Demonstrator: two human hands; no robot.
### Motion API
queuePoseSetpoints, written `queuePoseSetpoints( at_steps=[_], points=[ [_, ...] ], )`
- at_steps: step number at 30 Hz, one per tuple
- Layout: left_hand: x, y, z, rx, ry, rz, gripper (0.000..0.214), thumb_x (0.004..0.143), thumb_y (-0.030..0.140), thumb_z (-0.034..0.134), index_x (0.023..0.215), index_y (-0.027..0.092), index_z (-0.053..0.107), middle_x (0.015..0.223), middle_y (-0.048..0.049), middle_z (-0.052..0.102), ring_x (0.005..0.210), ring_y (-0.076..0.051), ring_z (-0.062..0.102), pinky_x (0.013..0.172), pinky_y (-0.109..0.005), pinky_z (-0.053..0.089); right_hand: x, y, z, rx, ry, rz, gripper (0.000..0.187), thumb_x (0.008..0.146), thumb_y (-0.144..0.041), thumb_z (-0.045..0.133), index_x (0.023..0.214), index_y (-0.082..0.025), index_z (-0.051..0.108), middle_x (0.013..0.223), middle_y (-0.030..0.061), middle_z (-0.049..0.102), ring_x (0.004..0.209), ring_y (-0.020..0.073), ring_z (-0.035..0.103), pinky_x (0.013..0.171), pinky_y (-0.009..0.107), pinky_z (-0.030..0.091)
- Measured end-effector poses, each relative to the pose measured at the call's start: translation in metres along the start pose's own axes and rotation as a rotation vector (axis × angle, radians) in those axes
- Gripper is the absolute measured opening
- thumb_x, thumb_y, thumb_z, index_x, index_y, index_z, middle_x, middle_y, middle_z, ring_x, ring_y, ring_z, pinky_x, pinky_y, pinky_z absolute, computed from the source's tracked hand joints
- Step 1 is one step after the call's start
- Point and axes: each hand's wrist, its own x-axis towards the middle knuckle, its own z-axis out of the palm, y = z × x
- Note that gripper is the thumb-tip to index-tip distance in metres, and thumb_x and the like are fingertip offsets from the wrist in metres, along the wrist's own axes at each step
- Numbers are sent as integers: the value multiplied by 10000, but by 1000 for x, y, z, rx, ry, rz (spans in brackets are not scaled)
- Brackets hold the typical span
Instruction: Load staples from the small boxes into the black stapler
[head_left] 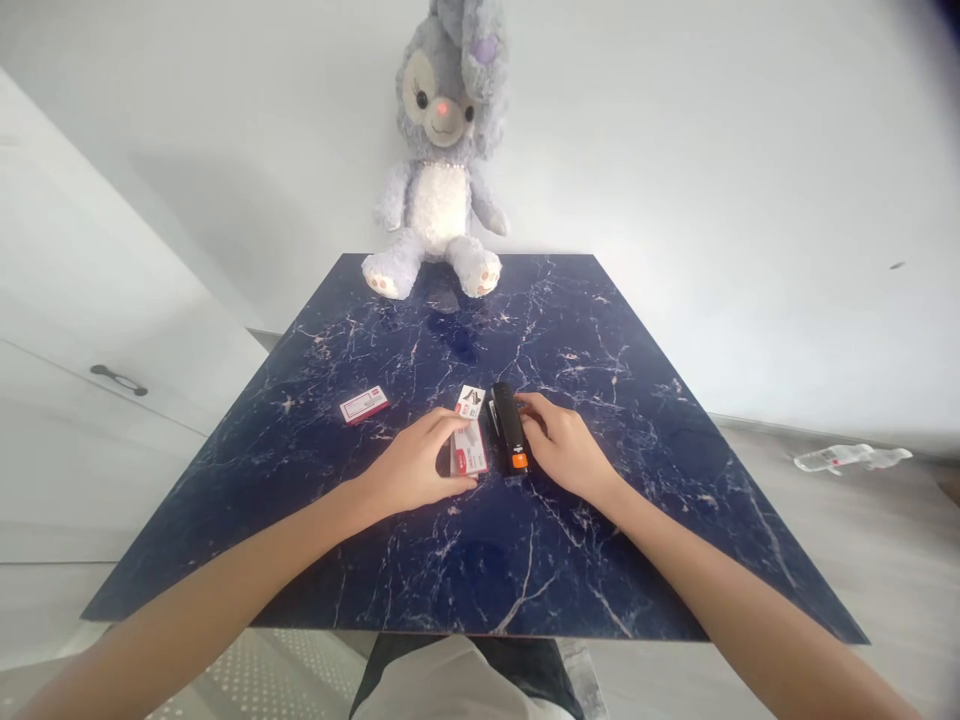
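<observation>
Left hand (415, 462): curved like a C around the near box, fingers at its far end and thumb at its near end, spread by the box's length and holding it between them.
Right hand (568, 443): fingers and thumb loosely bent, set against the right side of the stapler; whether they grip it or just touch it, I cannot tell.
Near box (469, 452): white and red, on the left of the stapler with a narrow gap between; its long axis runs away from the person, and the white far end shows a small dark picture.
Stapler (509, 425): black, at the middle of the table between the two hands; its long axis also runs away from the person, the orange patch (520, 461) at the near end, the far end leaning slightly left.
Arms: both reach in from the lower corners and slant inward, forearms low over the table.
Second box (364, 405): white with a red edge, lying flat beyond the left hand and to its left, long side slanting up to the right.
Table (480, 570): dark blue with white veins.
Plush toy (439, 195): grey, sitting upright at the table's far edge, facing the person.
Bottles (853, 458): clear, on the floor at right.
Cabinet (67, 440): white, at left, with a dark handle (118, 380).
</observation>
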Motion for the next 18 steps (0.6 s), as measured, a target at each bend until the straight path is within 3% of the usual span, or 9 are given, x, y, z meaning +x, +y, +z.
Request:
queuePoseSetpoints(
  at_steps=[5,10,18],
  points=[
    [7,1,15,-10,103,-15,600,780,291,816,1310,253,537,1391,-110,596,1301,-322,565,1095,-519,475,-3,-7,-2,125,-71,-28,327,974,-157,403,1073,-234,706,1029,23,753,889,188,690,810,305,505],
    [6,-3,10,-133,14,-69,688,774,309,821,1388,284,511,1412,-100,598,1251,-312,615,1061,-505,512,-4,-8,-2,169,-119,-9,339,964,-169,418,1109,-248,714,1086,17,753,946,201,688,828,319,506],
    [7,2,3,-52,-15,40,502,797,260,776,1257,241,575,1352,-122,587,1279,-334,550,1070,-532,476,-4,-7,2,135,-101,0,416,849,-68,462,1145,-233,702,1132,37,753,979,216,710,884,349,536]
  ],
)
